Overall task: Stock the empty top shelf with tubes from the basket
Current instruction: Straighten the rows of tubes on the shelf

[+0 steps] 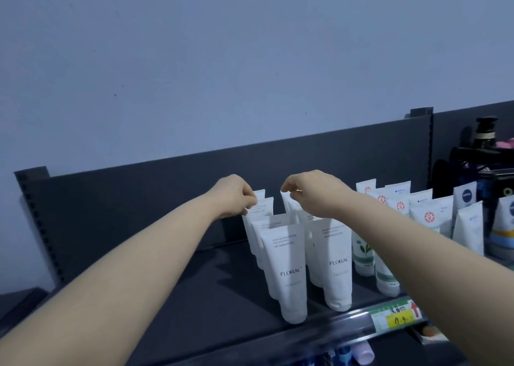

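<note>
Two rows of FLORAL tubes [292, 271] already stand on the top shelf [167, 296] — left hand [235, 197] and right hand [314, 196] each pinch a rearmost crimp — yet its left stretch seems unfilled.

Your shelf [167, 296] is a dark grey deck with a dark back panel [125, 198]; along its front edge runs a rail [333, 331] with a yellow price label [397, 320]. Near the middle, white FLORAL tubes [289, 271] stand cap-down in two rows running front to back, just beside each other; to their right stand green-leaf tubes [363, 254], then red-mark tubes [428, 218], then blue-logo tubes [467, 198] past the right upright [428, 143].
</note>
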Available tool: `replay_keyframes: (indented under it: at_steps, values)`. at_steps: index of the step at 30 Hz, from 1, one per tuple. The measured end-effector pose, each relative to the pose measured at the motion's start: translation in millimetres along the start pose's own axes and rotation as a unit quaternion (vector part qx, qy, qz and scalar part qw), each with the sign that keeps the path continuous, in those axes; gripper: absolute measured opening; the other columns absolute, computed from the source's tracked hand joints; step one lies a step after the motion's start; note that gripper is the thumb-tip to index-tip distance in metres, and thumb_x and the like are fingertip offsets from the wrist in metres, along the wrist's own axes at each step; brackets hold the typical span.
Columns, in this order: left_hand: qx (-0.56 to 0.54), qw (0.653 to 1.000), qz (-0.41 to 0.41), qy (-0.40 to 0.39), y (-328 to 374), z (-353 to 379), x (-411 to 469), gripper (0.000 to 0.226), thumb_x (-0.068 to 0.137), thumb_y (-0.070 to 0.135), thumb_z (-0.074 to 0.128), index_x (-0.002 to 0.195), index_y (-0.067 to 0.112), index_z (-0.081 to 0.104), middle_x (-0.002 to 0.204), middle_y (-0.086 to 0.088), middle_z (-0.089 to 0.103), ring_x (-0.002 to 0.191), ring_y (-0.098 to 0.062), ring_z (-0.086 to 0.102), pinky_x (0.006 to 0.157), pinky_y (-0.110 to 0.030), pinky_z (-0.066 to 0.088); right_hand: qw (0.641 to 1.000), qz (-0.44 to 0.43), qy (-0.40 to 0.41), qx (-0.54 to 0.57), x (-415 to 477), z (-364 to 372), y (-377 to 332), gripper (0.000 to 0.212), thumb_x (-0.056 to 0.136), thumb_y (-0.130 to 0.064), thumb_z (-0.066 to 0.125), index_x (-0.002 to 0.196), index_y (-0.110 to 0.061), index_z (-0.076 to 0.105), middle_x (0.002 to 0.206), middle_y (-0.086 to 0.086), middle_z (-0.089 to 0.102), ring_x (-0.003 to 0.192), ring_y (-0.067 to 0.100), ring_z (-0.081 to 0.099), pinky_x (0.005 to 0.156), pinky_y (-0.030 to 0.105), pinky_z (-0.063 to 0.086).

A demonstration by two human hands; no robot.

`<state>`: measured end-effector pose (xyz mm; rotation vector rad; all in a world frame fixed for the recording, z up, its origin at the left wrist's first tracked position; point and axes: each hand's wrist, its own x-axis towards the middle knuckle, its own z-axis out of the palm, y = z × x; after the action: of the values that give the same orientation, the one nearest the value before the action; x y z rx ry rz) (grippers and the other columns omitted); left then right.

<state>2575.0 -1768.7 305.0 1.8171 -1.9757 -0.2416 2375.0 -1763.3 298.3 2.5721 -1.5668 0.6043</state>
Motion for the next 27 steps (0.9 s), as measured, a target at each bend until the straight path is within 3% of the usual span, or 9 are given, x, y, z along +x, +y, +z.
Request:
replay_keyframes:
  at_steps: [2,6,10,14,19,23,27]
  values:
    - [0.037,0.998,-0.006,0.045,-12.4,-7.8,8.1,0.021,0.088,0.012,0.056,0.098,0.016,0.075,0.095,0.004,0.069,0.086,-0.012,0.064,0.074,-0.026,0.051,1.0,-0.005,-0.014,0.009,12.3,1.7,-2.6,0.035,0.097,-0.014,0.041,0.126,-0.028,0.055,0.127,-0.007,0.06,0.112,0.019,0.056,0.09,0.034,0.049]
    - [0.06,0.995,-0.029,0.073,-38.0,-10.2,24.8,0.03,0.093,0.015,0.055,0.122,0.017,0.063,0.127,0.001,0.061,0.113,-0.02,0.059,0.089,-0.028,0.047,0.999,-0.02,-0.039,-0.005,44.2,15.3,-8.2,0.047,0.091,0.0,0.039,0.125,-0.027,0.057,0.124,-0.005,0.061,0.11,0.02,0.058,0.088,0.033,0.05]
    - [0.072,0.994,-0.024,0.079,-54.2,-4.0,40.6,0.037,0.095,0.016,0.048,0.132,0.019,0.054,0.138,-0.002,0.053,0.123,-0.021,0.052,0.098,-0.031,0.045,0.994,-0.042,-0.099,-0.034,74.9,35.2,-18.0,0.054,0.087,0.005,0.038,0.127,-0.027,0.055,0.127,-0.004,0.06,0.111,0.02,0.058,0.091,0.036,0.051]
    - [0.072,0.994,-0.018,0.074,-64.2,-1.0,49.6,0.039,0.096,0.014,0.046,0.135,0.018,0.05,0.141,-0.002,0.049,0.126,-0.02,0.05,0.1,-0.032,0.045,0.986,-0.042,-0.153,-0.052,94.1,50.3,-25.6,0.049,0.089,0.003,0.041,0.128,-0.023,0.056,0.127,0.001,0.057,0.111,0.024,0.057,0.089,0.035,0.05]
    - [0.072,0.995,-0.016,0.063,-71.5,3.2,59.8,0.039,0.096,0.015,0.046,0.135,0.018,0.049,0.142,-0.001,0.048,0.128,-0.02,0.048,0.1,-0.033,0.045,0.983,-0.042,-0.171,-0.056,98.6,49.5,-25.6,0.033,0.091,-0.004,0.047,0.114,-0.018,0.065,0.11,0.003,0.064,0.095,0.023,0.057,0.081,0.032,0.049]
    - [0.068,0.996,-0.016,0.051,-70.4,10.1,72.1,0.04,0.095,0.013,0.046,0.135,0.019,0.05,0.141,-0.002,0.049,0.125,-0.021,0.051,0.096,-0.03,0.045,0.98,-0.053,-0.183,-0.062,91.2,41.2,-23.0,0.027,0.092,-0.005,0.05,0.11,-0.017,0.067,0.092,-0.003,0.059,0.085,0.019,0.054,0.073,0.03,0.045]
    - [0.071,0.997,-0.011,0.036,-63.0,19.0,86.3,0.045,0.091,0.015,0.05,0.136,0.019,0.05,0.14,-0.002,0.05,0.123,-0.021,0.051,0.094,-0.03,0.044,0.98,-0.039,-0.19,-0.039,86.2,43.0,-16.2,0.03,0.091,-0.007,0.05,0.11,-0.022,0.066,0.104,-0.003,0.065,0.095,0.022,0.065,0.084,0.037,0.053]
